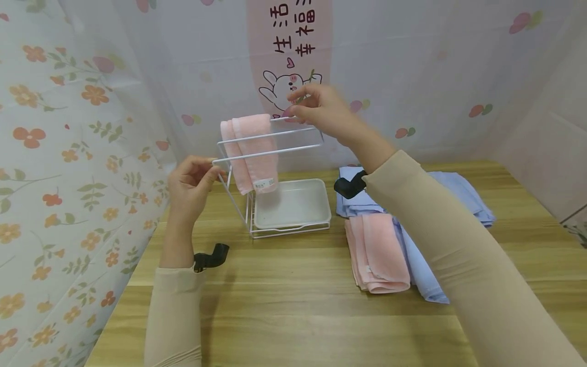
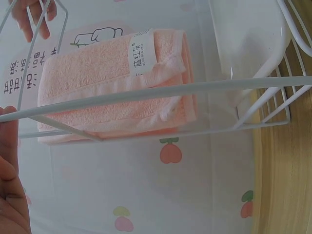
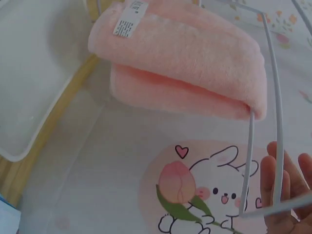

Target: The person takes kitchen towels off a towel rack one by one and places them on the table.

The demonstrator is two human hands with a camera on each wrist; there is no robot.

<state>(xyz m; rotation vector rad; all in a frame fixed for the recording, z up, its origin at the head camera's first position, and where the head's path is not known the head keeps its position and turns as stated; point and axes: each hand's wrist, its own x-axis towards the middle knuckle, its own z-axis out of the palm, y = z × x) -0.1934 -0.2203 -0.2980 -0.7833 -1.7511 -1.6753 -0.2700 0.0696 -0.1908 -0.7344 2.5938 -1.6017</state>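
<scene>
A white wire towel rack (image 1: 293, 150) stands at the back of the table, with a pale tray (image 1: 293, 204) in its base. One folded pink towel (image 1: 263, 171) hangs over its rear bar at the left end; a white label shows near its lower edge. My left hand (image 1: 189, 186) pinches the front left corner of the rack's top between thumb and fingers. At the far right end of the rear bar is my right hand (image 1: 323, 112), its fingers loosely bent. The right wrist view shows those fingers (image 3: 267, 183) spread beside the bars, with nothing gripped.
Another folded pink towel (image 1: 380, 252) lies on the table right of the rack. Folded blue cloths (image 1: 463, 196) lie behind and beside it, partly hidden by my right forearm. Patterned curtains (image 1: 412, 76) close off the back and the left side.
</scene>
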